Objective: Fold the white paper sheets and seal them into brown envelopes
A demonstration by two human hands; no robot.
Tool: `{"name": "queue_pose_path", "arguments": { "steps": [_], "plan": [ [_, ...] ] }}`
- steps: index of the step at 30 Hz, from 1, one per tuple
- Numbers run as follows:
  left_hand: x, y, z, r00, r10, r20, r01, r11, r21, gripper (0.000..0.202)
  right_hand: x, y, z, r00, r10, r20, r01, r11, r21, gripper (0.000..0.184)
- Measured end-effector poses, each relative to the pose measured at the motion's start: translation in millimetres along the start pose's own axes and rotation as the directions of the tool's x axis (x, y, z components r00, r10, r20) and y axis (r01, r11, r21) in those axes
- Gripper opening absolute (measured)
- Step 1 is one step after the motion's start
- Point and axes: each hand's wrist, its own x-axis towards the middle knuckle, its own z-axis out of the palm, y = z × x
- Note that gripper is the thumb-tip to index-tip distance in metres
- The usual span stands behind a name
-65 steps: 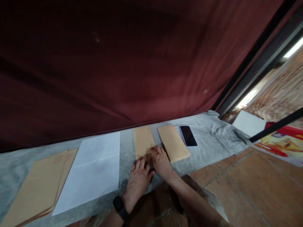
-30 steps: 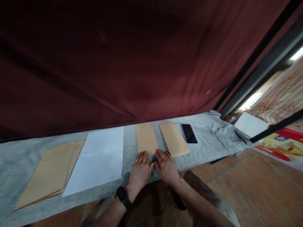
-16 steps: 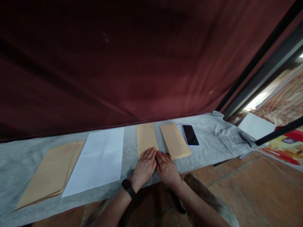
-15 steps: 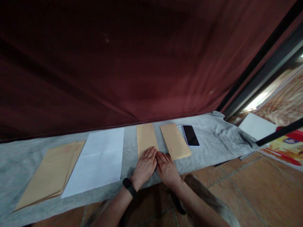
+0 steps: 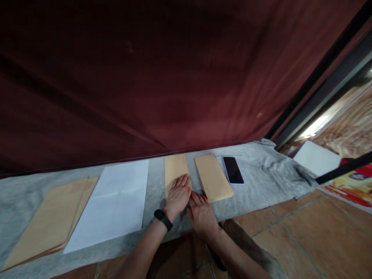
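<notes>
My left hand [image 5: 178,193], with a dark band at its wrist, lies flat on a tan paper envelope [image 5: 175,166] in the middle of the cloth, fingers stretched out. It hides the envelope's near part. Close beside it, my right hand [image 5: 201,212] rests palm down with its fingers extended, its tips by the envelope's near right edge. Neither hand grips anything. To the right of both hands lies a stack of folded tan envelopes [image 5: 213,176]. Left of them is a white sheet of paper [image 5: 116,207] with a crease across it.
A phone [image 5: 233,170] lies right of the envelope stack. Larger brown envelopes [image 5: 46,221] are at the far left on the grey cloth [image 5: 261,166]. A dark red curtain [image 5: 174,77] hangs behind. At right are a metal frame and a white box [image 5: 316,157] near the tiled floor.
My left hand has slid up a little along the envelope. My right hand has moved back towards me. The whole view has shifted slightly.
</notes>
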Motion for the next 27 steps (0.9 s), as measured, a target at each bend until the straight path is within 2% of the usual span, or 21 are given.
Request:
{"name": "queue_pose_path", "arguments": {
  "steps": [8,12,15,21,27],
  "plan": [
    [46,-10,7.9,0.999,-0.035,-0.036,0.036,0.999,0.031,0.050,0,0,4,1.000,-0.006,-0.025,0.006,1.000,0.004,0.051],
    [55,-14,10.4,0.999,-0.013,-0.051,0.014,0.999,0.037,0.051,1,0,3,1.000,-0.010,-0.024,0.011,1.000,0.016,0.050],
    [44,-14,7.8,0.999,0.004,-0.035,-0.002,0.999,0.043,0.050,3,0,-1,1.000,-0.002,-0.016,0.002,0.999,0.035,0.050],
    [1,-6,-5.3,0.997,0.021,0.076,-0.022,1.000,0.011,0.050,6,4,-8,0.999,-0.038,-0.022,0.039,0.998,0.055,0.046],
    [-37,5,-16.4,0.991,0.044,0.123,-0.040,0.999,-0.036,0.051,8,7,-12,0.997,-0.067,-0.026,0.068,0.997,0.042,0.046]
  ]
}}
